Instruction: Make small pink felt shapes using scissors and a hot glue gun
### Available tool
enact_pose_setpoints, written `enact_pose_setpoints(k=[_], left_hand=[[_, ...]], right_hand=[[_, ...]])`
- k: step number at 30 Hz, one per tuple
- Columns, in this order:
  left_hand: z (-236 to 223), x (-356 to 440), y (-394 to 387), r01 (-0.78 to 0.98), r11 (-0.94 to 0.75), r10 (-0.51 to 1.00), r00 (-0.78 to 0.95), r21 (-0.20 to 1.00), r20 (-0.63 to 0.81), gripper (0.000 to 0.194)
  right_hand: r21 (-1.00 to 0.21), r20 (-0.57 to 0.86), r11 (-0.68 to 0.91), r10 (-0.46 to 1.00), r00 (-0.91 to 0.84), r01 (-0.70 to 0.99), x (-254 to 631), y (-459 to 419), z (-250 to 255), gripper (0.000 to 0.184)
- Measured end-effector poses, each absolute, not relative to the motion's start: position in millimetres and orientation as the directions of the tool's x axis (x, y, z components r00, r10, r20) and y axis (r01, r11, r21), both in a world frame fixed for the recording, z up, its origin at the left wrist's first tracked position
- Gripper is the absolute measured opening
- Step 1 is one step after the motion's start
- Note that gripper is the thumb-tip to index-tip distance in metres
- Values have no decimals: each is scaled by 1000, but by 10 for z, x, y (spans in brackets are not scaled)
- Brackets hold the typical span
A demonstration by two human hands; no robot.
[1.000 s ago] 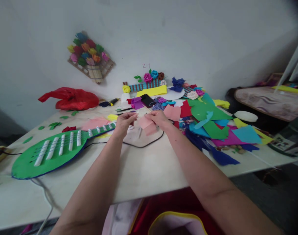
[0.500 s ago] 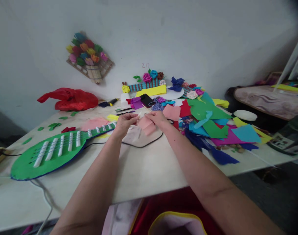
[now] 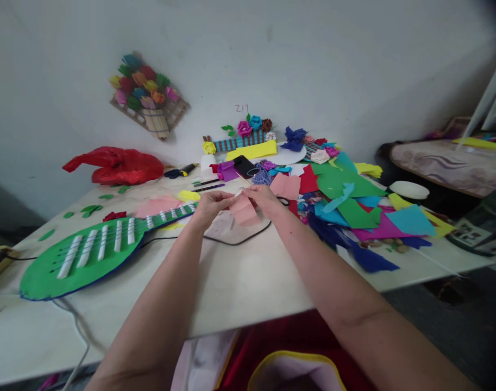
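At the lower left lies a flat green guitar-shaped cutout (image 3: 109, 254), crossed by chunky white bars (image 3: 70, 257) and thin strings; above it, oval green leaf cutouts (image 3: 91, 208) dot the table, and a crinkled red plastic bag (image 3: 119, 165) slumps against the wall; at the upper left, bright folded flowers (image 3: 144, 87) fan out over a wooden lattice; in the centre, the left hand (image 3: 212, 207) has its thumb and fingertips brought together at the left edge of a creased, roughly rectangular piece of pink paper (image 3: 243, 210); the right hand (image 3: 263, 198) pinches the same piece near its upper edge, its fingers closed; a small white bit between the fingertips is too tiny to identify; just behind sits a fuzzy ball of blue-grey yarn (image 3: 263, 177); right of centre, flat green sheets (image 3: 345, 182) overlap crumpled dark blue paper (image 3: 372, 259); a rounded dark jar (image 3: 486, 231) stands at the right edge.
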State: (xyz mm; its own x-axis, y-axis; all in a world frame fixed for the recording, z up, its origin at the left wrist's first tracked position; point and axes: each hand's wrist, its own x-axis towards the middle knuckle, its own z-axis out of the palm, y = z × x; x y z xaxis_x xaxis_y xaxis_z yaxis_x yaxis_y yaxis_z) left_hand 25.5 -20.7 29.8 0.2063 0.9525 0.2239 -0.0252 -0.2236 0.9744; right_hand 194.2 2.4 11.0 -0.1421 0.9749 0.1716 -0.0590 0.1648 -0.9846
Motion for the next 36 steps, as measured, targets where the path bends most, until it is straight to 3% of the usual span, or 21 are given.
enact_pose_setpoints(k=[7,12,18,25,36], left_hand=[[260,266,-178,36,-264,949,190,964,253,36],[183,265,-99,33,-345,927,165,938,336,42],[128,245,-20,67,-449,886,165,891,434,49],[187,256,-128,-36,-281,943,176,959,283,48],[171,274,-150,-46,-308,941,133,950,311,39]], right_hand=[[-988,68,40,980,-189,-150,1943,5,149,45],[-981,193,185,957,-218,-58,1955,-2,130,39],[-976,216,218,952,-217,-17,1942,16,102,30],[-978,199,185,966,-166,-93,1921,15,108,28],[-975,158,119,966,-205,-188,1908,-16,138,24]])
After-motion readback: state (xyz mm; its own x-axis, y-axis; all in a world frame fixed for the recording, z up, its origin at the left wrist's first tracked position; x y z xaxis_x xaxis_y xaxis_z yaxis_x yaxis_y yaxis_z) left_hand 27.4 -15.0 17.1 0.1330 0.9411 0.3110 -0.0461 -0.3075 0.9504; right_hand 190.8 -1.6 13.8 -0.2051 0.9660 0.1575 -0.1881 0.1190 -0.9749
